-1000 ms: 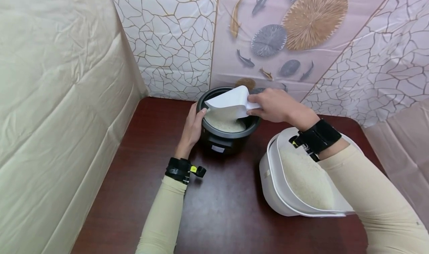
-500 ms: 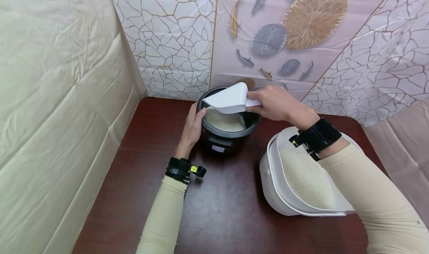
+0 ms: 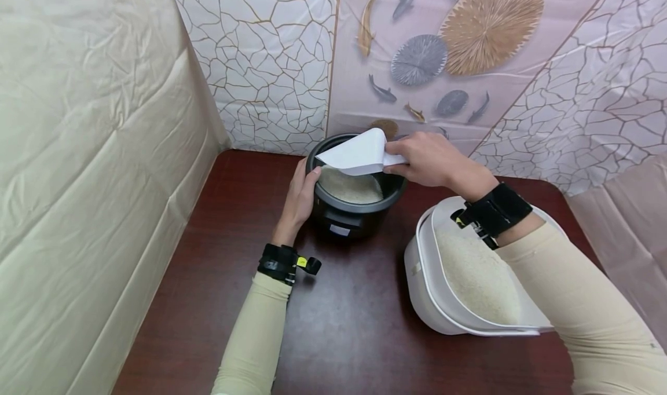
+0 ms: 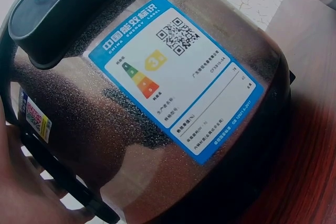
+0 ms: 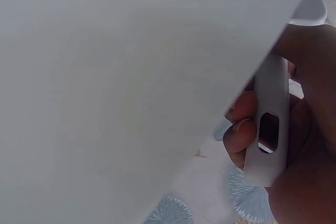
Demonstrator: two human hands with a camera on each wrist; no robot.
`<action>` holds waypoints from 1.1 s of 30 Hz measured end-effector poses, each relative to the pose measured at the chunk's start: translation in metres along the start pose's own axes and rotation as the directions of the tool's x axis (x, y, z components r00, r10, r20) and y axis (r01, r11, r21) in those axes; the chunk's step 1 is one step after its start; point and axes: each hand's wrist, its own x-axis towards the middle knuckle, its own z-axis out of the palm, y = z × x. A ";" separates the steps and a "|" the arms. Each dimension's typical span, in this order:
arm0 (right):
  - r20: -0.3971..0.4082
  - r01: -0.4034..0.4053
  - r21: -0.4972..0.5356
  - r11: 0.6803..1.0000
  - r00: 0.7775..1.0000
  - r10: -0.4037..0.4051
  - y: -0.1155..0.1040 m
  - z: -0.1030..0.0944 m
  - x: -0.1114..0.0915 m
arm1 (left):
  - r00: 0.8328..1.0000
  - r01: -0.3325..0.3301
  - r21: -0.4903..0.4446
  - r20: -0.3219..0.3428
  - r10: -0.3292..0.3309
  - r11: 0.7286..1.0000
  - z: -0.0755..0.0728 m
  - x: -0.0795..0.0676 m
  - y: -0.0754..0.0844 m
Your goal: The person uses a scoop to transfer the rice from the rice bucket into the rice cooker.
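A black rice cooker [image 3: 341, 218] stands at the back of the table, with a bed of rice [image 3: 350, 187] in its pot. My left hand [image 3: 299, 195] grips its left side, thumb at the rim; the left wrist view shows fingers [image 4: 21, 182] around the black side handle [image 4: 63, 174]. My right hand [image 3: 424, 158] holds a white scoop [image 3: 356, 153] by its handle [image 5: 269, 124]. The scoop is tipped over the pot, its outside turned up and its tip by the left rim. Its inside is hidden in the head view.
A white bin [image 3: 424, 285] of rice [image 3: 476, 273] stands to the right on the dark red table [image 3: 344, 325], under my right forearm. A patterned backdrop [image 3: 271, 65] rises behind the cooker, and a cream cloth wall [image 3: 104, 169] runs along the left.
The scoop has rolled further over and its lower edge has risen, uncovering more of the pot's rice. My left hand stays on the cooker.
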 end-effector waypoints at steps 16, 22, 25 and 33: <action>-0.031 -0.023 -0.002 1.000 0.999 0.023 0.000 -0.001 -0.001 | 1.000 0.013 -0.002 0.004 -0.013 1.000 -0.001 -0.002 0.002; -0.038 -0.078 0.013 0.997 0.996 0.078 -0.001 -0.004 -0.002 | 0.999 0.024 -0.011 0.023 -0.023 1.000 -0.004 -0.007 0.028; -0.048 -0.106 0.017 0.994 0.993 0.107 -0.001 -0.004 -0.002 | 1.000 0.026 -0.004 0.014 -0.026 1.000 -0.003 -0.007 0.029; -0.099 -0.119 -0.017 0.993 0.988 0.117 0.001 -0.002 -0.002 | 0.999 0.022 0.009 -0.025 -0.022 1.000 0.002 0.001 0.001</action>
